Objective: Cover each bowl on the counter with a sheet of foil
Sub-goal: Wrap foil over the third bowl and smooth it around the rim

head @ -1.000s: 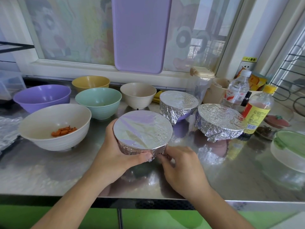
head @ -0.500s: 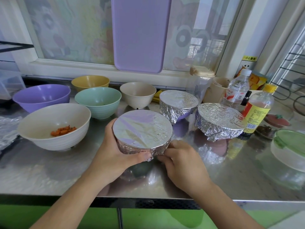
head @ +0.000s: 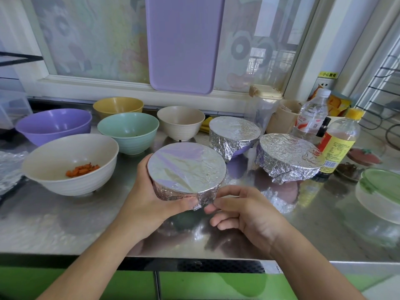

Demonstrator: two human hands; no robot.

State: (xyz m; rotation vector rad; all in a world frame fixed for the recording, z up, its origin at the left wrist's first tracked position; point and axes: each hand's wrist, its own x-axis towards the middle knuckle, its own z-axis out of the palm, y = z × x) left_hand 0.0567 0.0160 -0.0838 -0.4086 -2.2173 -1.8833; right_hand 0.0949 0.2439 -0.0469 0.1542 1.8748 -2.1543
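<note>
The right hand [head: 244, 215] has released, fingers loosely curled; left hand [head: 149, 198] grips one of three foil-covered bowls [head: 186, 167]; five bowls [head: 71, 161] uncovered.

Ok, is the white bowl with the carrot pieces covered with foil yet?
No, the white bowl sits open on the counter with the orange carrot pieces showing inside.
</note>
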